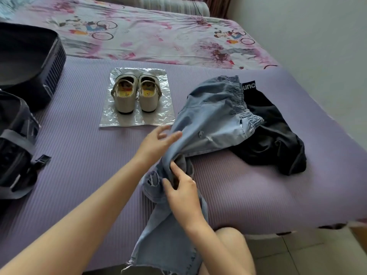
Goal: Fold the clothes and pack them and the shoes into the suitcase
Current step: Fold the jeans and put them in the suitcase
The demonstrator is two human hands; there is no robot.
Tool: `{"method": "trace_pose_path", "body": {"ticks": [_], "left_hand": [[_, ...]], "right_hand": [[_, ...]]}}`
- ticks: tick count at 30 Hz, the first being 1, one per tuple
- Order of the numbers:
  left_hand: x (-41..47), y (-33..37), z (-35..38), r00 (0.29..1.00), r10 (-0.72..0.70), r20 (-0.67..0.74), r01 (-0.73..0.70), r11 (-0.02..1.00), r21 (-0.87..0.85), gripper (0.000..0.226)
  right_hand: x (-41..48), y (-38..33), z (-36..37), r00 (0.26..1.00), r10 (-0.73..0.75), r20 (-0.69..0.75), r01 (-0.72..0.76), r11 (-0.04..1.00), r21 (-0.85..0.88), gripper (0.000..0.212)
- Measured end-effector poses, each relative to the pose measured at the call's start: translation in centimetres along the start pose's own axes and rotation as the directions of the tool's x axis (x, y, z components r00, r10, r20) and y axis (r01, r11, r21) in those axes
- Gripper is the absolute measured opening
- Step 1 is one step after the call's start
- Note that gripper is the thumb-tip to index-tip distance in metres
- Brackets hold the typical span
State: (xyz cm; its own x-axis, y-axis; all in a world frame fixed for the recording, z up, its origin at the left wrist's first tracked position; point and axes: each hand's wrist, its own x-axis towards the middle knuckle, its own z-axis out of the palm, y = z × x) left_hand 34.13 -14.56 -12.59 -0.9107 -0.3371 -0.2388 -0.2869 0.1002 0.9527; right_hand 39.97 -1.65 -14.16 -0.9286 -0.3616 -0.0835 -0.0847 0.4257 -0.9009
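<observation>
A: Your left hand (pixel 158 140) rests lightly against the jeans (pixel 210 116), fingers loose and a little spread, the tips touching the pale denim and holding nothing.

B: And your right hand (pixel 183 192) sits lower on the same pair. You pinch a bunched fold of the cloth between thumb and fingers, just below your left hand.

A: The jeans lie crumpled on the purple mat (pixel 83 159), right of the middle. Their elastic waistband points away from you, and one frayed leg trails off the near edge of the mat, past your knee.

B: That waistband lies over part of the black garment (pixel 278 141), which is heaped at the right of the mat with a label in white letters showing at its far end.

A: Your shoes (pixel 135 94), a whitish pair, stand side by side with heels toward you on a clear plastic bag (pixel 164 116), just left of the jeans and apart from them.

B: Your suitcase (pixel 56 62) lies open at the left of the mat, dark, with grey straps on its nearer half. The flowered bedsheet (pixel 158 42) spreads out beyond the mat.
</observation>
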Motion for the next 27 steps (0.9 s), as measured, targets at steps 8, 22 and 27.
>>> {"method": "trace_pose_path", "body": {"ticks": [8, 22, 27], "left_hand": [[-2.1, -1.3, 0.7, 0.980, 0.180, -0.089, -0.164, 0.972, 0.167, 0.018], [-4.4, -4.3, -5.4, 0.993, 0.014, -0.121, 0.002, 0.992, 0.129, 0.036], [-3.3, -1.9, -8.5, 0.971, -0.151, -0.188, 0.093, 0.954, -0.285, 0.070]], "right_hand": [[6.3, 4.2, -8.3, 0.807, 0.451, -0.381, -0.188, 0.808, 0.559, 0.062], [12.5, -2.0, -5.4, 0.805, 0.171, -0.568, 0.144, 0.873, 0.467, 0.036], [7.2, -2.7, 3.1, 0.948, -0.296, -0.117, 0.304, 0.951, 0.054, 0.036]]}}
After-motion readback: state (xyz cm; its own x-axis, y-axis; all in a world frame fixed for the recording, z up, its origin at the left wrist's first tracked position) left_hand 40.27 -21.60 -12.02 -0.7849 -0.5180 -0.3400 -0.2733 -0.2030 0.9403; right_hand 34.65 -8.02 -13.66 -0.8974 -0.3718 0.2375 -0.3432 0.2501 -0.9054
